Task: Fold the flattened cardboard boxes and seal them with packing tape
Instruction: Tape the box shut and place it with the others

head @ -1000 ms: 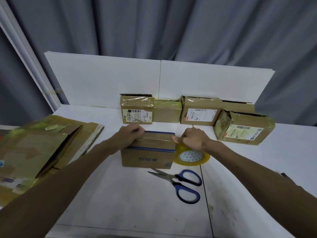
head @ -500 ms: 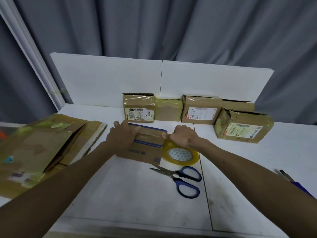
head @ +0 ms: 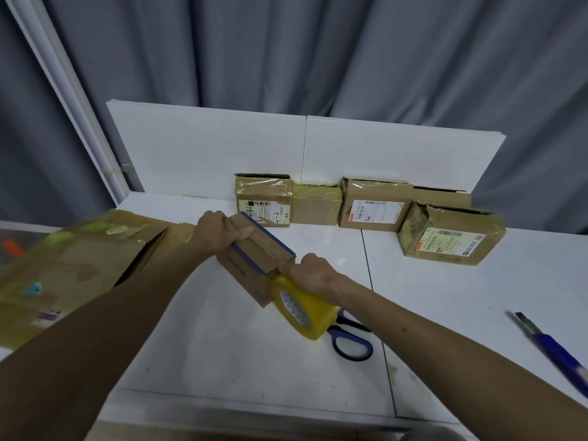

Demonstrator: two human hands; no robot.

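A small brown cardboard box (head: 254, 265) with blue edge stripes is turned at an angle on the white table (head: 222, 345). My left hand (head: 219, 232) grips its far left end, fingers curled over the top. My right hand (head: 310, 272) holds the yellow packing tape roll (head: 304, 305) against the box's near right end. Flattened cardboard boxes (head: 70, 265) lie stacked at the left.
Blue-handled scissors (head: 351, 343) lie partly under the tape roll. Several taped boxes (head: 372, 203) line the white back panel, one more (head: 448, 235) at the right. A blue utility knife (head: 555, 348) lies at the right edge.
The box has turned so its right end points toward me. My right hand with the tape roll moved nearer and down along that end, covering part of the scissors.
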